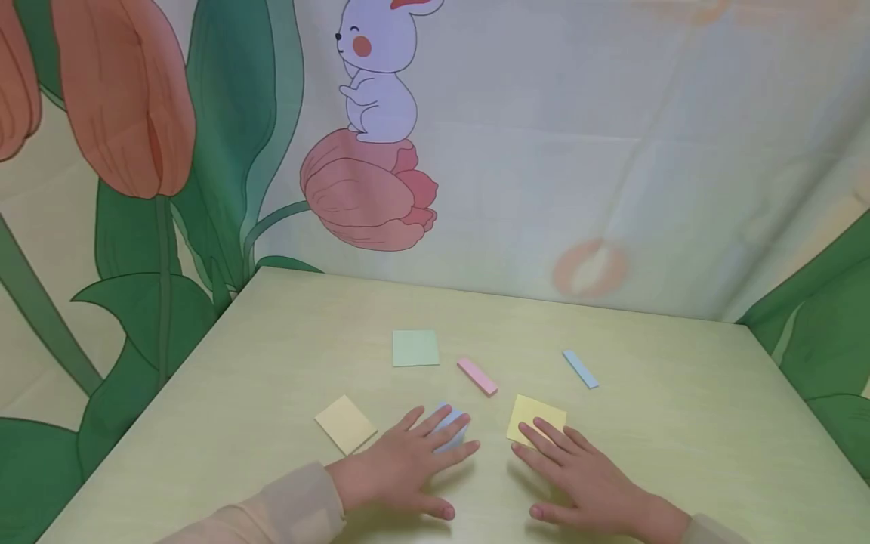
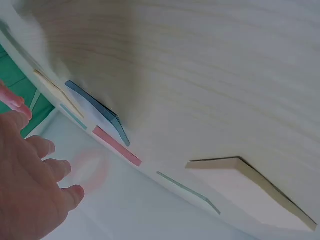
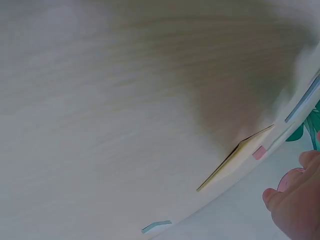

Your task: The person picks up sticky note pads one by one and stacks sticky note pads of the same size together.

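Note:
Both hands hover palm down over the table with fingers spread, and neither holds anything. My left hand (image 1: 408, 465) passes over a blue square sticky note pad (image 1: 454, 438), partly hiding it in the head view. In the left wrist view, that blue pad (image 2: 97, 107) lies on the tabletop below the fingers. Fingertips of my right hand (image 1: 581, 480) overlap the near part of a yellow square pad (image 1: 537, 410). The right wrist view shows this yellow pad (image 3: 235, 162) flat, with the hand's shadow beside it. A pale orange pad (image 1: 345, 425) lies left of my left hand.
Farther back lie a light green square pad (image 1: 415, 348), a narrow pink strip pad (image 1: 477, 377) and a narrow blue strip pad (image 1: 581, 369). Behind the pale wooden table (image 1: 272, 340) hangs a curtain (image 1: 516, 151) printed with tulips and a rabbit.

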A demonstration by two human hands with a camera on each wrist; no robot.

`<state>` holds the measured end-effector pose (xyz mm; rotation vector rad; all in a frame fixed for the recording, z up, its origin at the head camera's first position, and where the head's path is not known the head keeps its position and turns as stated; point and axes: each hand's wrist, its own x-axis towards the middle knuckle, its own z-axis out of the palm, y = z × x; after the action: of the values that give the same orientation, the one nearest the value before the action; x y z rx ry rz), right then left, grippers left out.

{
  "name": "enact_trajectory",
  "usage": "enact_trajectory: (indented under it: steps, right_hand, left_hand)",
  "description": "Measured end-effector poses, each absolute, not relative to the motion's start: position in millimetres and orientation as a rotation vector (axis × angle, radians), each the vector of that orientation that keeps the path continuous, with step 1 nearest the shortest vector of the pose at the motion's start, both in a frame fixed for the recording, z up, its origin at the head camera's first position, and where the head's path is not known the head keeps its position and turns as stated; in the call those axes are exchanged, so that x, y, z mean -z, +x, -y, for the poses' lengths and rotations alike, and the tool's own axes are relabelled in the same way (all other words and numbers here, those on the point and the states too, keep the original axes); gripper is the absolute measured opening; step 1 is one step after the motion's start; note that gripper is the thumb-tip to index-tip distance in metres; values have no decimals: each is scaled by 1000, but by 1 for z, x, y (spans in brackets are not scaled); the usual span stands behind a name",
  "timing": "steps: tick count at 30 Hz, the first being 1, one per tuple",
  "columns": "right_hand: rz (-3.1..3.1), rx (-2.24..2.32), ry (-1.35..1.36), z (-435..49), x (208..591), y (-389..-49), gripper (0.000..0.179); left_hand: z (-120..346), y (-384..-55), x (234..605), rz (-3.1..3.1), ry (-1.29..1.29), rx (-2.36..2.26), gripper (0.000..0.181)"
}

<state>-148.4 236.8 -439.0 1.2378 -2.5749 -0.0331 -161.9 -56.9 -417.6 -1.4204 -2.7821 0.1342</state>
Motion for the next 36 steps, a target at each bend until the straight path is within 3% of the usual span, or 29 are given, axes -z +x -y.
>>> enact_trajectory:
  steps: [20, 36]
  right_hand:
    - [2695, -84, 1213, -222, 432, -158, 69]
    - [2808, -292, 1160, -200, 424, -172, 64]
  left_hand:
    - [66, -161, 413, 2893, -1367, -50, 78]
    - [61, -169, 408, 3111, -1136, 115, 73]
